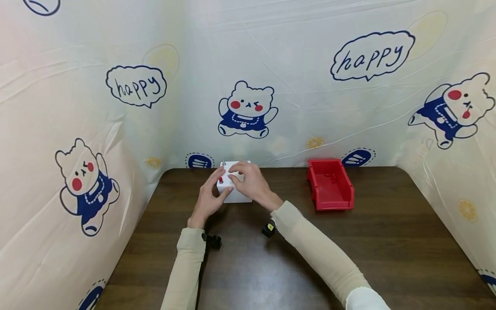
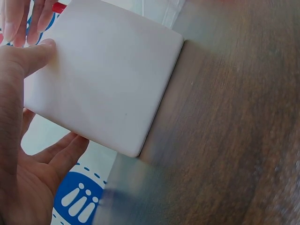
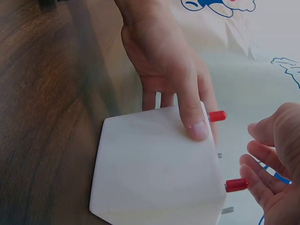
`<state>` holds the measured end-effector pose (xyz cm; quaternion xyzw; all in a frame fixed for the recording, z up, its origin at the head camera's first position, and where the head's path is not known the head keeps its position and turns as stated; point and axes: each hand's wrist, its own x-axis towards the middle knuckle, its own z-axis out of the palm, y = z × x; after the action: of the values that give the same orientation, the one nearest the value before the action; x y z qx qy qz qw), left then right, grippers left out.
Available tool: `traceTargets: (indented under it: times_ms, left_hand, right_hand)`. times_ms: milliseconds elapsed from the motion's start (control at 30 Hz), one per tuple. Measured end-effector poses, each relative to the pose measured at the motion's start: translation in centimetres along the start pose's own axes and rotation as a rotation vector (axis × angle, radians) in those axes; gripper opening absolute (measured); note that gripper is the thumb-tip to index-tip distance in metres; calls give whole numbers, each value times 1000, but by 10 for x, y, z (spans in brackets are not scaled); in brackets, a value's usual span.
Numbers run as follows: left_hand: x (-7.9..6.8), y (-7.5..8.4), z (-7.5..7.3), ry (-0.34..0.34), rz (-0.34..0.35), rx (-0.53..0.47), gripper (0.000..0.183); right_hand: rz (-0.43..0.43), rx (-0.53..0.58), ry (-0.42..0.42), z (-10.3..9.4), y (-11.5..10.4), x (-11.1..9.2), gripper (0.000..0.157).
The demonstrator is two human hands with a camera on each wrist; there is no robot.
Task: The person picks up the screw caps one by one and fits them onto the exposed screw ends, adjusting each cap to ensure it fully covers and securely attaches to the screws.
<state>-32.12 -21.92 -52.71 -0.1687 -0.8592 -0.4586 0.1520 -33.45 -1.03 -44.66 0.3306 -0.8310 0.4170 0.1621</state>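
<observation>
A white box [image 1: 237, 197] stands near the table's back edge. Short metal posts [image 3: 228, 210] rise from its top, and two near the front carry red caps [image 3: 236, 185]. My left hand [image 1: 207, 202] grips the box from the left, its thumb [image 3: 198, 130] on the front face and its fingers along the side. Over the top of the box is my right hand [image 1: 253, 183], fingers loosely bent and thumb apart from them. In the right wrist view its fingertips [image 3: 251, 173] are right by one red cap, with nothing visible between thumb and fingers.
To the right on the brown wooden table [image 1: 248, 267] is a red open-front bin [image 1: 331, 204], with small red pieces [image 1: 331, 176] inside. A printed curtain [image 1: 302, 107] hangs right behind the table and along both sides.
</observation>
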Motion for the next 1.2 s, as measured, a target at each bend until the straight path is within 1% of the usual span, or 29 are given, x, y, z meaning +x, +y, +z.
traceTargets:
  times_ms: [333, 600, 833, 1033, 1200]
  left_hand:
    - [2, 2, 0, -5, -13, 5, 66]
    - [2, 2, -1, -2, -18, -8, 67]
    - [0, 1, -1, -2, -18, 8, 67]
    - [-1, 1, 0, -8, -28, 1, 67]
    - [0, 1, 0, -2, -16, 0, 66]
  right_hand:
    - [20, -20, 29, -9, 7, -2, 18]
    - [26, -11, 27, -13, 10, -5, 19]
    - [47, -29, 17, -17, 11, -7, 19]
    - [72, -2, 27, -23, 12, -11, 19]
    - [69, 15, 34, -25, 14, -13, 20]
